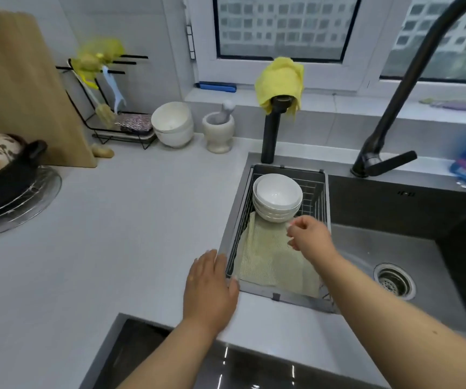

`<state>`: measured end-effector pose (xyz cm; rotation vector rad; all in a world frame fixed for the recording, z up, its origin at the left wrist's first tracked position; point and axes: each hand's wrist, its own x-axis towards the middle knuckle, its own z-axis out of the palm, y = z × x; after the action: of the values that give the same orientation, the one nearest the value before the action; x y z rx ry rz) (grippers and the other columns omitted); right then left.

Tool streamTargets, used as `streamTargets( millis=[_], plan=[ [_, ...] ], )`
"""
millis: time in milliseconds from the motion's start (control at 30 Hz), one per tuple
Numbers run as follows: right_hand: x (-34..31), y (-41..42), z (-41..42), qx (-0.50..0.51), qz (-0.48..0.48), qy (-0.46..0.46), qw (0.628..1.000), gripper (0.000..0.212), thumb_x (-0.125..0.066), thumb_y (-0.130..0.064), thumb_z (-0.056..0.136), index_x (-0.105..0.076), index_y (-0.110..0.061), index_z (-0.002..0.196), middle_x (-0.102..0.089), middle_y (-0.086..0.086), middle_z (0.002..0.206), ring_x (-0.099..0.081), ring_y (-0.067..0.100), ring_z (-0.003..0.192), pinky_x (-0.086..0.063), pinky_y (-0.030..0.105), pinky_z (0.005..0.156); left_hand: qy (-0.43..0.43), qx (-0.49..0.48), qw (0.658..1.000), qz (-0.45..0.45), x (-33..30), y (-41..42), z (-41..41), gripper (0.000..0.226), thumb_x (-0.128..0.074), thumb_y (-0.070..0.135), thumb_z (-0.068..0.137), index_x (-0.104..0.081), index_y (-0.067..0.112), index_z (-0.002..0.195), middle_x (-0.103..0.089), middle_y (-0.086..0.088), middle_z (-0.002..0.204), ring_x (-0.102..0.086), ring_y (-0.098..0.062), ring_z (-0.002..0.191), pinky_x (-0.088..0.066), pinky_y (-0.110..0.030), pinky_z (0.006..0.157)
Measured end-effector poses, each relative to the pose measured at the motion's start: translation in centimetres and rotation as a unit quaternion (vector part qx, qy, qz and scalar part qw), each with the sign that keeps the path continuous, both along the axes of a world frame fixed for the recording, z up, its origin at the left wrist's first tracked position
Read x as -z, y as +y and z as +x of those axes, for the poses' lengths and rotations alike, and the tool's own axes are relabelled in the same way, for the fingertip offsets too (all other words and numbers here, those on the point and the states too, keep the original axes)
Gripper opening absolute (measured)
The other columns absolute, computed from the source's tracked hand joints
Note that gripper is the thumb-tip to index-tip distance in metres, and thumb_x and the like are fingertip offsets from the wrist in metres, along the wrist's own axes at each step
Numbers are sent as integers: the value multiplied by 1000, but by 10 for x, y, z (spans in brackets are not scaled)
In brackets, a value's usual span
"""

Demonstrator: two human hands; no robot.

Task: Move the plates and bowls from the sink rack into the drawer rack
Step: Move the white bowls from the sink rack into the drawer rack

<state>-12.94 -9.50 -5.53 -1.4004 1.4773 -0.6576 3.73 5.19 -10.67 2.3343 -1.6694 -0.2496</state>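
Our left hand point(210, 287) lay flat and empty on the counter point(114, 220); our right hand point(309, 237), loosely curled and empty, hovered nearer the bowls point(278, 197), just beyond it.

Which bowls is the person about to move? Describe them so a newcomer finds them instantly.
Start at the dark sink; a wire sink rack sits along its left side. At the rack's far end is a stack of white bowls, just beyond the right hand. Unlike the white bowls on the counter near the mortar, these sit inside the rack, partly on a green cloth.
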Motion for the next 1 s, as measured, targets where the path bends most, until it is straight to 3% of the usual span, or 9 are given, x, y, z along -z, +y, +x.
streamTargets(
  millis=[67,167,233,333,467,667,767,833,1000],
  plan=[
    [1,-23,12,-10,-42,61,997,13,-57,-23,91,-59,-19,104,-64,0,107,-63,17,85,-54,34,78,-18,19,1000,8,2,-5,3,63,-29,44,95,-14,20,152,-11,0,160,-4,-16,147,4,-34,121],
    [5,-54,29,-45,-75,149,985,41,-56,-22,89,-51,-19,130,-53,-1,133,-58,19,94,-47,32,77,-19,31,999,21,4,-13,7,69,-22,50,93,-6,21,153,-1,1,162,5,-14,148,11,-36,119],
    [12,-72,38,-73,-62,203,974,49,-56,-23,89,-45,-20,136,-50,1,138,-61,24,97,-49,32,80,-24,29,999,24,5,-18,8,72,-21,52,90,-12,19,153,-7,-1,161,-1,-17,148,8,-37,119],
    [21,-88,47,-136,-15,271,953,33,-49,-21,90,-56,-15,122,-65,9,105,-70,29,78,-57,35,67,-37,36,998,31,7,-19,9,68,-41,51,84,-46,13,140,-44,-8,147,-38,-23,138,-14,-43,111],
    [18,-94,51,-176,-56,325,928,20,-45,-16,89,-63,-7,84,-62,6,63,-69,25,59,-52,32,59,-49,41,998,16,13,-18,11,68,-46,51,81,-52,12,136,-49,-9,143,-43,-23,135,-19,-45,107],
    [20,-107,49,-180,-94,316,927,21,-50,-14,91,-66,-2,87,-69,18,82,-68,34,78,-53,39,71,-51,40,998,18,14,-18,11,68,-45,51,81,-50,12,137,-49,-8,143,-43,-23,135,-19,-46,107],
    [15,-109,49,-156,-136,310,928,21,-49,-13,93,-66,-1,90,-65,19,90,-62,35,83,-44,33,67,-46,32,998,11,14,-19,10,68,-44,50,83,-46,14,140,-46,-8,146,-39,-23,137,-16,-45,109],
    [9,-107,47,-136,-165,291,933,19,-49,-14,93,-64,-3,87,-63,17,90,-60,33,81,-39,30,66,-32,32,999,11,12,-19,10,68,-39,49,86,-37,15,145,-36,-6,152,-29,-21,143,-8,-43,113],
    [-18,-80,37,-106,-239,159,952,19,-51,-22,95,-64,-9,89,-65,10,87,-63,25,75,-55,40,69,34,23,999,11,2,-12,13,67,-35,43,95,-10,21,153,-10,4,160,0,-7,146,11,-29,119]
  ],
)
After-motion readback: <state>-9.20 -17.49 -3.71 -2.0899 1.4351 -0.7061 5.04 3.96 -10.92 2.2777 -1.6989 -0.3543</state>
